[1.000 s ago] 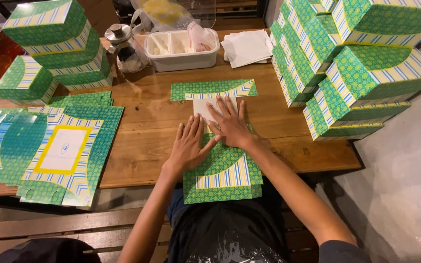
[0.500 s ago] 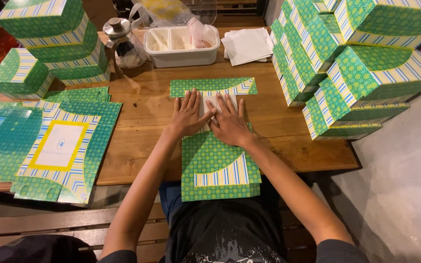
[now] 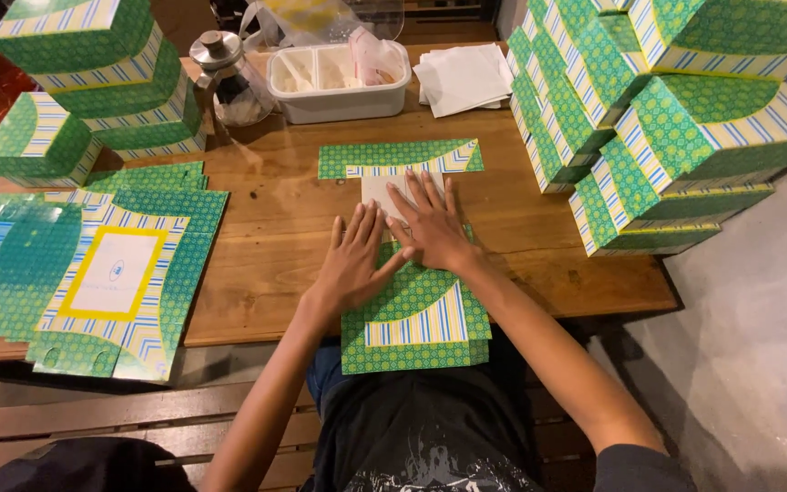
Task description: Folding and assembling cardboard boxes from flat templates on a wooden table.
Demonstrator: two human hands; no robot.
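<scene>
since a moment ago the left hand (image 3: 354,262) is sliding back a little while the right hand (image 3: 430,228) is staying put, both pressing, fingers spread flat, on the flat box blank (image 3: 416,314) overhanging the table (image 3: 266,264) edge; folded boxes (image 3: 676,118) are crowding the right.

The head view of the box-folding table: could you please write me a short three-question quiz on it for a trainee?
1. True or false: both the left hand and the right hand lie flat on the flat patterned box blank.
2. Multiple choice: where do the tall stacks of folded green boxes stand? A) at the table's right end B) on the bench C) on the floor
3. Fill in: beside the white plastic tub at the far edge stands a glass ____ with a metal lid.

Key: 1 true; 2 A; 3 pot.
</scene>
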